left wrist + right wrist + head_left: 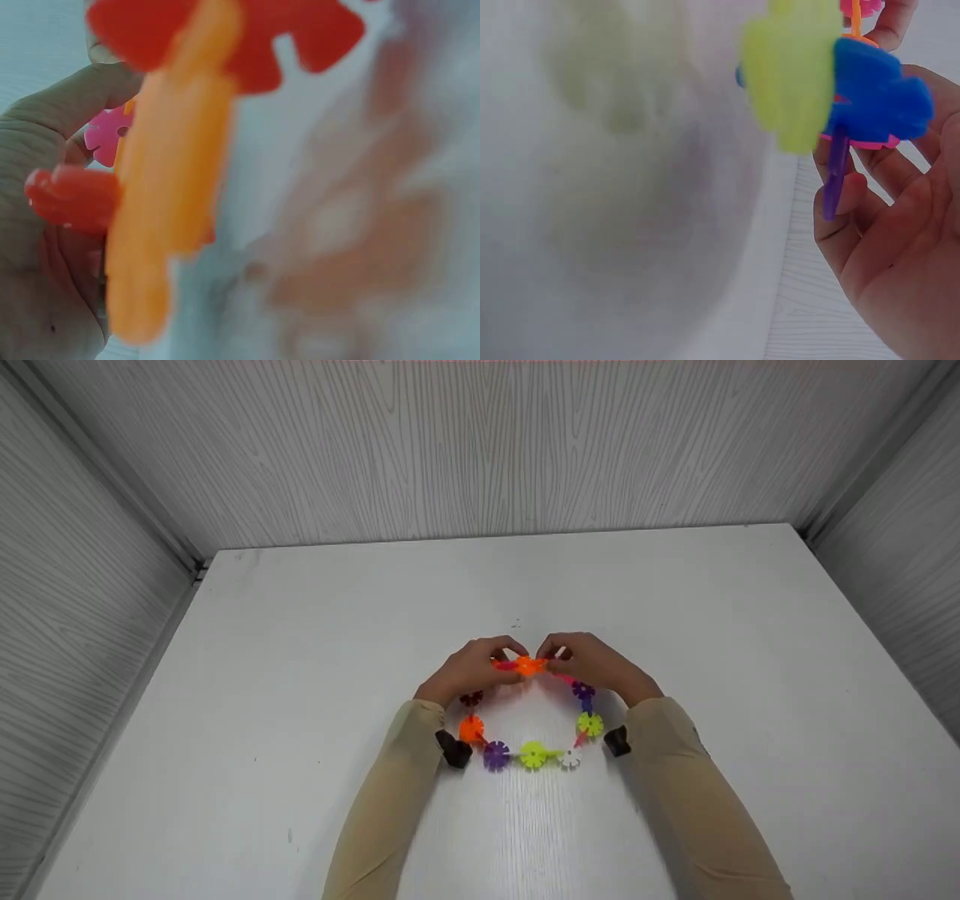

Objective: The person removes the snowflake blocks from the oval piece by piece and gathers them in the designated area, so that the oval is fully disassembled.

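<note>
Ring (533, 754) of notched plastic discs near mid-tabletop (337, 615), its far side between the two hands. Left hand (472, 669) pinches the ring just left of an orange disc (529, 665); right hand (594, 661) pinches it just right of there. Fingers curled on both. Whether the ring is joined at that spot, cannot tell.

Counts, face-up along the near arc, head view: two lime discs (590, 724), one white (569, 758), one purple (496, 755), one orange (472, 729). Edge-on discs between them too thin to count surely. Hands: two; tan sleeves (386, 799): two.

Left wrist view alone shows a pink disc's (107, 133) holed face by the left fingers. Right wrist view alone shows a blue disc's (877, 88) broad face.
</note>
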The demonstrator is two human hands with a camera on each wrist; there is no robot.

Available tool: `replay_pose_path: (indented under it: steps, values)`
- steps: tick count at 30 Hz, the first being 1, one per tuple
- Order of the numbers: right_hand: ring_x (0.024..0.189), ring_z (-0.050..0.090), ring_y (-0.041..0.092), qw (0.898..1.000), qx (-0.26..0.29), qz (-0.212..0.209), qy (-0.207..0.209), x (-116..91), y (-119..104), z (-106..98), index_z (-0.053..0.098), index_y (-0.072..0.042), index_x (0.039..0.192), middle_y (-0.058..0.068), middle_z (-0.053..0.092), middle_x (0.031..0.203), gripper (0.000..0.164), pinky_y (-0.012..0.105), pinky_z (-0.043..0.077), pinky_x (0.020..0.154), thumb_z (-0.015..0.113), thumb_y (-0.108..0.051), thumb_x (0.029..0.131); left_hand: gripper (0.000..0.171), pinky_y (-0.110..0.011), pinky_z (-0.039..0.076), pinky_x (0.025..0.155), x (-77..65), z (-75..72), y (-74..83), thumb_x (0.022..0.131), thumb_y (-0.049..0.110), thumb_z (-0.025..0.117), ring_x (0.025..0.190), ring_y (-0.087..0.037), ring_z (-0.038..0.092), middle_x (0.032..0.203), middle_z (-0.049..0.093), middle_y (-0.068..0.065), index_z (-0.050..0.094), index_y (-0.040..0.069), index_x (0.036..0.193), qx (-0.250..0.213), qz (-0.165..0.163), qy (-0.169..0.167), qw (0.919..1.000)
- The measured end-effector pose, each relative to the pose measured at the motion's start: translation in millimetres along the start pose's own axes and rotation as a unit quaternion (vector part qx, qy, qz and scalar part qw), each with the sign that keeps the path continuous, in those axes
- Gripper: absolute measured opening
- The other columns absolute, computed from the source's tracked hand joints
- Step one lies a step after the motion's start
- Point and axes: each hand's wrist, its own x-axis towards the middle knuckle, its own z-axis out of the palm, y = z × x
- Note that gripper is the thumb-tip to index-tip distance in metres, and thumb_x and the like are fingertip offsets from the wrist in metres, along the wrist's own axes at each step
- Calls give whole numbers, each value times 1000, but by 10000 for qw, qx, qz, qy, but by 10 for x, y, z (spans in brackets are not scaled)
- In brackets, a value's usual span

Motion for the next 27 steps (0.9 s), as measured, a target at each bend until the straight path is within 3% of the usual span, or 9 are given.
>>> replay_pose_path:
  steps: [8, 21, 27]
  values:
    - [91, 57, 22, 10000, 45, 44, 52, 0, 2, 11, 66, -18, 106, 4, 66, 107, 12, 32, 52, 82, 58, -19, 97, 37, -32, 50, 72, 30, 9, -27, 84, 43, 72, 88, -22, 56, 113, 63, -3, 62, 34, 118, 102, -22, 46, 9999]
    - [93, 58, 22, 9998, 40, 1, 209, -31, -6, 21, 67, -17, 106, 5, 66, 107, 13, 34, 52, 83, 58, -17, 96, 34, -30, 47, 67, 10, 19, 5, 84, 39, 72, 83, -20, 55, 105, 65, 0, 66, 34, 117, 333, -36, 368, 9988]
    - [91, 57, 22, 9996, 71, 30, 266, -36, 2, 30, 67, -17, 106, 5, 66, 107, 13, 33, 52, 81, 58, -17, 96, 35, -32, 47, 72, 13, 18, 33, 84, 39, 72, 86, -20, 55, 107, 66, -1, 66, 33, 118, 483, -91, 378, 9981]
